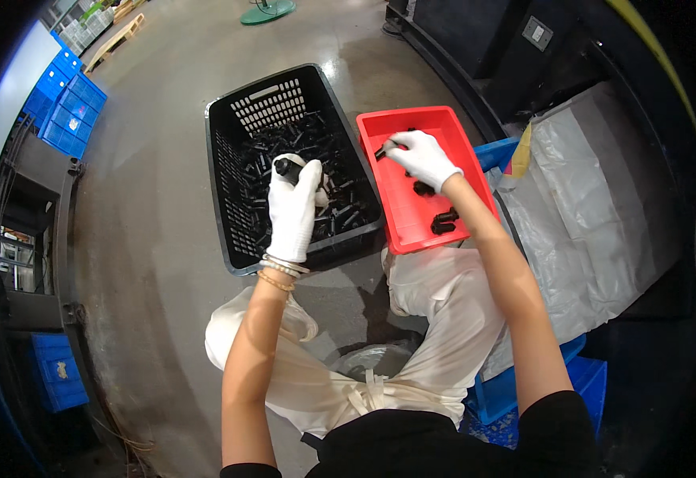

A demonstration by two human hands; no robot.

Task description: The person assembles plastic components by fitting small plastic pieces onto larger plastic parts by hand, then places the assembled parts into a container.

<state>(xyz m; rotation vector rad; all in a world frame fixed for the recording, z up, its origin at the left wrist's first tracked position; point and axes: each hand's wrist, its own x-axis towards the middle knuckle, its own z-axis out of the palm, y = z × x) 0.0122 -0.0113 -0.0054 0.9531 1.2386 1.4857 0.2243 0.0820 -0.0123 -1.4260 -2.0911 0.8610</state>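
Observation:
My left hand (292, 203), in a white glove, is closed around a black cylindrical part (290, 169) above a black basket (217, 171). Many small black parts (348, 195) lie heaped inside that basket. Over the far left of a red tray (400, 227), my gloved right hand (421, 157) has its fingers pinched on a black cylindrical part (381, 153). A few more black parts (443, 221) rest on the tray's floor, some near its front and others just under the right hand.
Blue crates (73, 119) are stacked at the far left, and another blue crate (60, 370) sits lower left. Grey plastic sheeting (579, 231) covers something at the right. Dark machinery (475, 48) stands beyond the tray. My knees are close to both containers.

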